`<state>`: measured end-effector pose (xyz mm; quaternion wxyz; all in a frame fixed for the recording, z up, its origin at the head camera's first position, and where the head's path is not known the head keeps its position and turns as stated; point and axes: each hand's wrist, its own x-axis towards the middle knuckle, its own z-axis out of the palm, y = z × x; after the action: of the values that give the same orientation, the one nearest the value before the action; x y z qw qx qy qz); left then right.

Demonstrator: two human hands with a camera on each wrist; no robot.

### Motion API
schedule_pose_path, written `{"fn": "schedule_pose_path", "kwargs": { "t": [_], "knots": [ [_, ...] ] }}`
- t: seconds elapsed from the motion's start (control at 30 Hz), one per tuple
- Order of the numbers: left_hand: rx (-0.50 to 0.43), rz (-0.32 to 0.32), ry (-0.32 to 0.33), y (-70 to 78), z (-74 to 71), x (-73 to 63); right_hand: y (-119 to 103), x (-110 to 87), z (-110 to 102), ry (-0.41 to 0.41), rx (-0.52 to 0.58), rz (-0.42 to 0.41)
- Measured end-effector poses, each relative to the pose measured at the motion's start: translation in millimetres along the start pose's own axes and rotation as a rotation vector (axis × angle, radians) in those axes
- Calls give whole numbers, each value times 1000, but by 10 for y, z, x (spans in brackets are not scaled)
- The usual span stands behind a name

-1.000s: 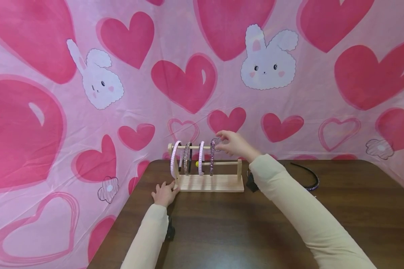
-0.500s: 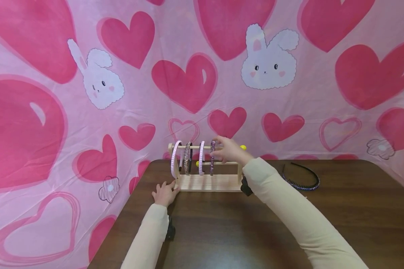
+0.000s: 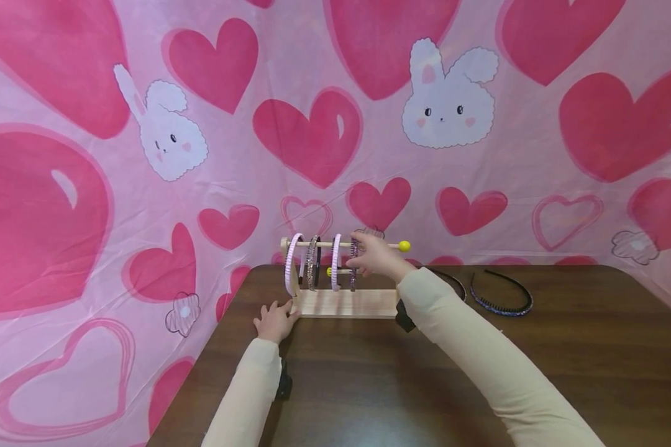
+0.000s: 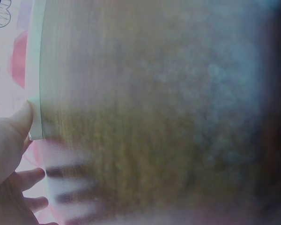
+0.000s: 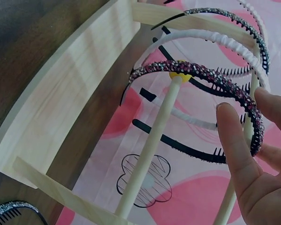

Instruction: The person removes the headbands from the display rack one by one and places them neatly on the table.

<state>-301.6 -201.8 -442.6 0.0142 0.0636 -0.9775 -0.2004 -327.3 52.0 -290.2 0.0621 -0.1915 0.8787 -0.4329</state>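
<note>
My left hand (image 3: 276,321) rests at the left end of the wooden stand (image 3: 346,304); in the left wrist view its thumb (image 4: 22,119) touches the base's end, fingers spread. On the upper rod (image 3: 394,245) hang a pink ribbed headband (image 3: 288,273), a glittery headband (image 3: 310,270), a second pink ribbed headband (image 3: 335,267) and a purple rhinestone headband (image 3: 353,282). My right hand (image 3: 379,256) is at the purple one, fingers extended. In the right wrist view, thumb and fingers stand on either side of its rhinestone band (image 5: 201,70), fingertips right at it.
A blue glitter headband (image 3: 503,310) lies on the dark wooden table (image 3: 369,385) to the right. Beside it, another dark headband (image 3: 455,282) is partly behind my right sleeve. A pink heart-patterned cloth (image 3: 369,155) hangs behind the table. The rod ends in a yellow knob (image 3: 405,246).
My right hand has moved left and slightly down, from beside the purple headband onto it. The yellow knob and more of the table headbands have come into view. The left hand has stayed put.
</note>
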Motion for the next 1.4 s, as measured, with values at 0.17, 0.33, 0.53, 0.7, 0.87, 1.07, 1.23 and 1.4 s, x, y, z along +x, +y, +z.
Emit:
{"fn": "schedule_pose_path", "kwargs": {
  "t": [0.17,0.33,0.53,0.7,0.87,1.07,1.23,1.4],
  "knots": [
    [-2,-5,-5,10,-6,-4,41,-1,14,10,4,9],
    [7,1,2,5,2,-4,79,-8,0,16,57,2],
    [0,1,2,16,3,-11,82,-16,-69,13,188,-16],
    [7,1,8,18,-8,-1,75,-25,-150,12,272,-54],
    [3,-1,7,22,-9,-3,59,-68,-248,43,262,-65],
    [-9,0,2,33,-29,-29,49,-133,-387,76,233,-60],
    [-13,-9,-9,42,-45,-44,60,-179,-494,73,224,-68],
    [-12,-15,-18,41,-50,-55,65,-234,-605,50,225,-71]
  ]
}}
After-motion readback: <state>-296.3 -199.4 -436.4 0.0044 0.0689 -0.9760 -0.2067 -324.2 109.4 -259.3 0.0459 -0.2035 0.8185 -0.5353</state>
